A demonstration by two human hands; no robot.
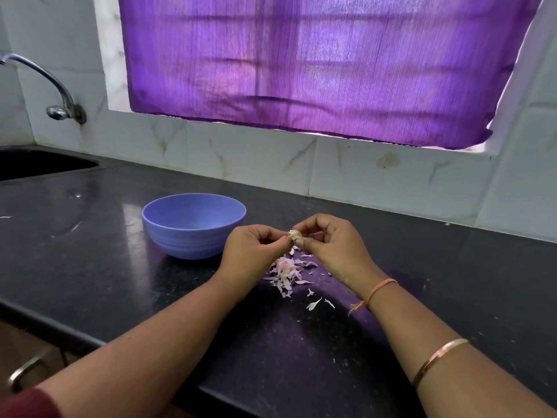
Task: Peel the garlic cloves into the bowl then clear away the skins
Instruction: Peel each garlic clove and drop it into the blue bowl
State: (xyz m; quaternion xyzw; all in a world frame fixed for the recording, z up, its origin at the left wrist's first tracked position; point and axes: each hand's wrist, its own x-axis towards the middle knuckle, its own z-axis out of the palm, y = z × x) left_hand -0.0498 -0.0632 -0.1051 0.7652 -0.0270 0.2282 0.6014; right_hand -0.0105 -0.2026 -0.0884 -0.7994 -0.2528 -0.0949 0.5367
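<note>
Seen from the head camera, a small garlic clove (296, 234) is held in the air between both hands, above the dark counter (90, 236) and just right of the bowl (187, 239). The left hand (251, 248) has its fingers curled and pinches the clove's left end with thumb and fingertip. The right hand (331, 245) also grips it, thumb underneath and bent fingers over the top. The clove is pale, rounded and glossy, with a scrap of papery skin lifting at its left end. Its long axis seems to run across, from one hand to the other, but the fingers hide too much to tell which end is the tip.

Directly below the hands lies a loose pile of skins (284, 271), thin, curled, pinkish-white flakes, with a few stray slivers scattered nearer the person. The bowl is smooth lavender-blue plastic, round and deep, with faint ridges around its outer wall. It stands upright on the counter, which is polished black stone, speckled and reflective.

An orange thread bracelet (381, 286) and a thin metal bangle (437, 359) circle the right forearm. Behind, a sheer purple curtain (316, 61) hangs over veined white tiles (256, 158), and a curved chrome tap (45, 82) arches above the dark sink (36, 164) at far left.
</note>
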